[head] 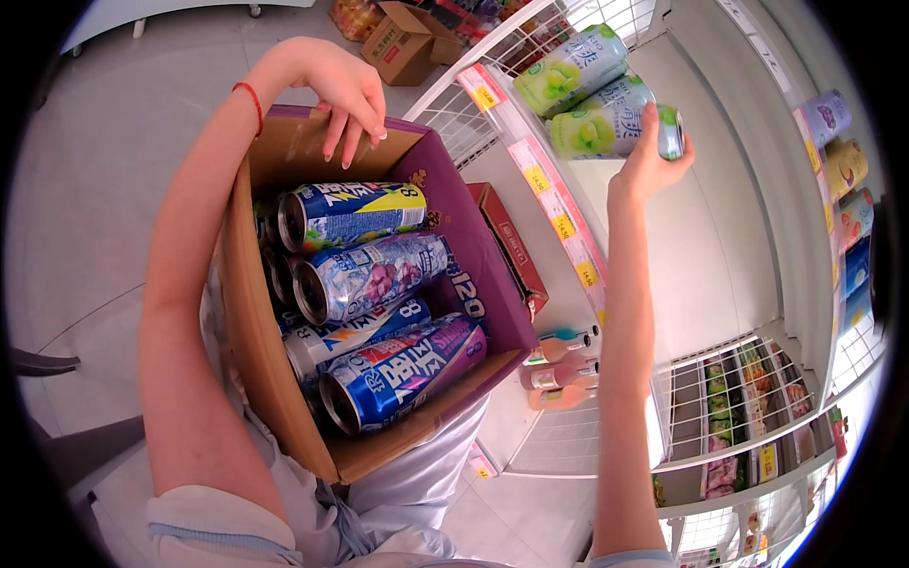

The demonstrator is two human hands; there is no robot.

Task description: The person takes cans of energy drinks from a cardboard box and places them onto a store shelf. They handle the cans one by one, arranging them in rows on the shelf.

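My right hand (657,156) is wrapped around the end of a green-and-white drink can (593,135) with a grape picture, on the white shelf at the upper right. Similar cans (572,67) lie beside and behind it on the shelf. My left hand (351,106) hangs over the far rim of an open cardboard box (472,213), its fingers loosely bent and holding no can; the left forearm runs around the box's side. Inside lie several cans, among them a blue-and-yellow one (362,213), a pale one with purple grapes (376,273) and a blue-and-purple one (408,373).
Price tags line the shelf edge (550,192). On a lower shelf stand a red box (508,248) and several bottles (561,376). More cans (845,170) line a shelf at the right. Wire racks (738,405) hold packets. An open carton (405,46) rests on the floor.
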